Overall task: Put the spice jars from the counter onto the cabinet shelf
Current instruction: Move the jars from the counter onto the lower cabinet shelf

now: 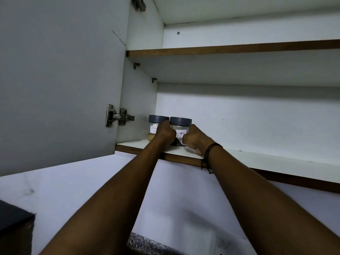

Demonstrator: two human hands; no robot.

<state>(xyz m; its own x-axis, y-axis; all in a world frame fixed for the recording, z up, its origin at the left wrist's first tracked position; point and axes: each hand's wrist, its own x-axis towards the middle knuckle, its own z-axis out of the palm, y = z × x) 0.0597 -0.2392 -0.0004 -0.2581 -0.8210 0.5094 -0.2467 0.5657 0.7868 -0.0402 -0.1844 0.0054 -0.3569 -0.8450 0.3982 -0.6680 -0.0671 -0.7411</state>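
Two clear spice jars with grey lids stand side by side at the left end of the lower cabinet shelf point(257, 159). The left jar point(154, 124) holds a pale spice and has a handwritten label. The right jar point(181, 122) is labelled "Pepper" and has dark contents. My left hand point(165, 134) is curled against the pepper jar's left side, between the two jars, and hides part of both. My right hand point(195, 140), with a dark cord on the wrist, is curled against the jar's right side. The pepper jar's base rests on the shelf.
The cabinet door point(55, 80) stands open on the left, its metal hinge point(118, 115) close to the jars. An upper shelf point(239, 47) runs above. A strip of speckled counter point(147, 243) shows at the bottom, and a dark box point(12, 221) sits at the lower left.
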